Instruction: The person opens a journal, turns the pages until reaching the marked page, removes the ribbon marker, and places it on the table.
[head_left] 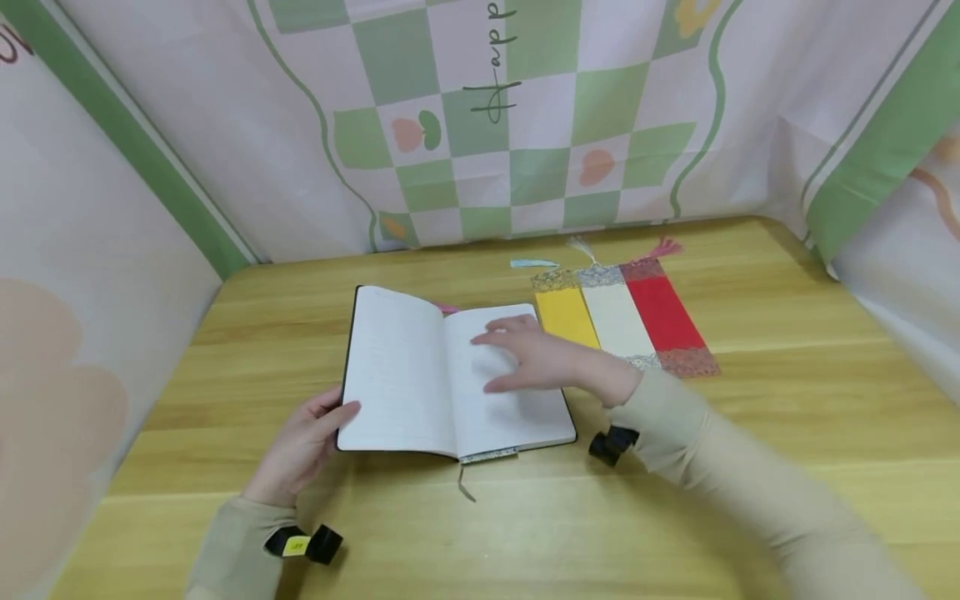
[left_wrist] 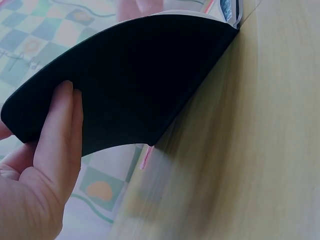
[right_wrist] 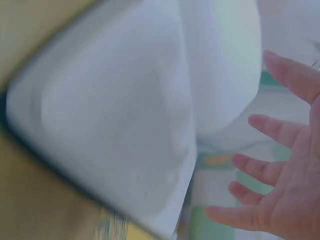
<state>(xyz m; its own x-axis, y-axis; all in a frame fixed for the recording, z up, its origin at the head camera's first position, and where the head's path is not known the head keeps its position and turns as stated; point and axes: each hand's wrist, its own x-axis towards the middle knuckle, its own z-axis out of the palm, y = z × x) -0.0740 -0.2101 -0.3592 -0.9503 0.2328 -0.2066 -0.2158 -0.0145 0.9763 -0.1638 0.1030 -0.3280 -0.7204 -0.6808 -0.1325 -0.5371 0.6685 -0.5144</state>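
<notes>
A notebook (head_left: pixel 397 375) with blank white pages lies open on the wooden table. My left hand (head_left: pixel 300 442) grips its left edge, thumb on the page and fingers behind the black cover (left_wrist: pixel 130 75), which is lifted off the table in the left wrist view. Over the right-hand page hovers my right hand (head_left: pixel 536 358), its fingers spread with nothing between them. A lace-patterned strip (head_left: pixel 489 457) pokes out at the notebook's lower edge, beside a thin dark ribbon (head_left: pixel 466 485). Some pink tassel (head_left: pixel 446 308) shows at the top edge.
Right of the notebook, a yellow bookmark (head_left: pixel 567 317), a cream bookmark (head_left: pixel 618 321) and a red bookmark (head_left: pixel 667 312) lie side by side, with lace ends and tassels. Partly behind the right hand is the yellow one. A patterned cloth (head_left: pixel 540 125) hangs behind the table.
</notes>
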